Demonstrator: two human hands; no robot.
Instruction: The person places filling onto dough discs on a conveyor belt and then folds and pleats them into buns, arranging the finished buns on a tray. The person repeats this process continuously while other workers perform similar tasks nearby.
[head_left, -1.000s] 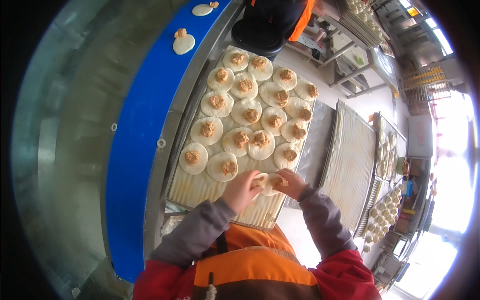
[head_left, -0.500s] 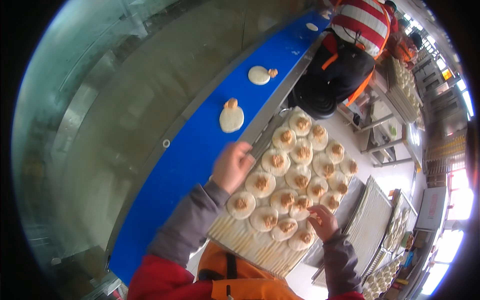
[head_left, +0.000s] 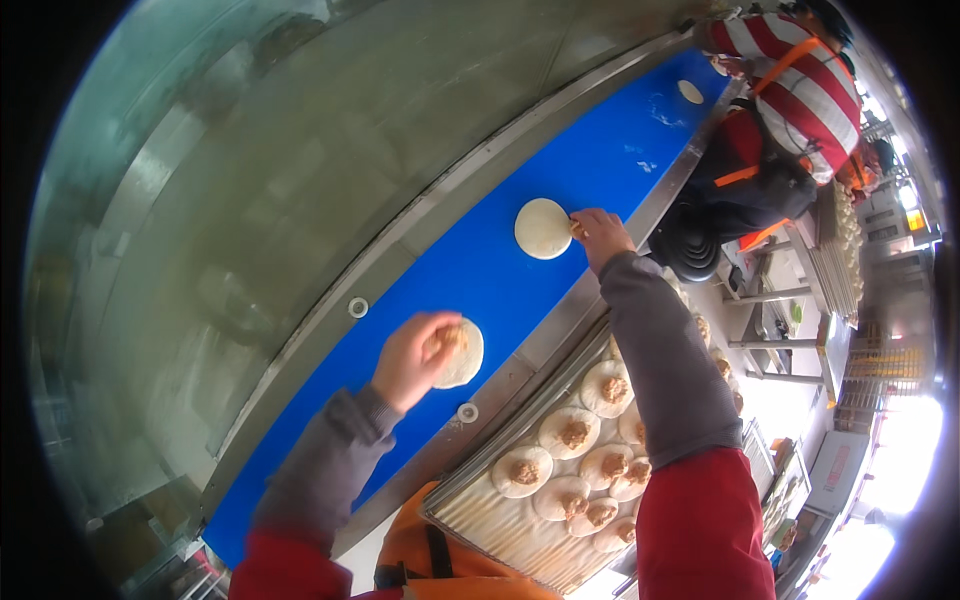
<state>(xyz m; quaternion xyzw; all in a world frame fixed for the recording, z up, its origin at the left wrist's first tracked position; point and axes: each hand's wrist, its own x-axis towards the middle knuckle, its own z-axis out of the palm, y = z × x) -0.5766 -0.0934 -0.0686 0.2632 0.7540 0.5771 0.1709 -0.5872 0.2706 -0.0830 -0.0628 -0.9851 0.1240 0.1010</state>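
Head view: blue conveyor belt (head_left: 500, 270) runs diagonally from lower left to upper right, used as landmark. Left hand (head_left: 412, 358) sits on the belt's lower part, fingers curled around a round dough disc with filling (head_left: 458, 352); the disc lies under and just right of the palm, partly covered by the fingers, hand clamped on its edge. Right hand (head_left: 600, 236) reaches farther up the belt, near its right rim; fingertips pinched together on the right edge of a second dough disc (head_left: 543, 228), which lies flat on the belt just left of the hand. The two discs are well apart along the belt. A third small dough disc (head_left: 690, 91) lies at the belt's far upper end, untouched. Grey sleeves with red upper arms come in from the lower edge. Right of the belt, below its metal rim, a ridged tray (head_left: 500, 515) holds rows of filled dough rounds (head_left: 573, 432), each with a brown lump in the middle; the right forearm crosses over part of the tray. Another person in a striped top with orange straps (head_left: 800, 80) stands beside the belt's upper end. Metal wall (head_left: 250, 200) borders the belt on the left. Racks of trays (head_left: 835, 260) stand farther right, details blurred.
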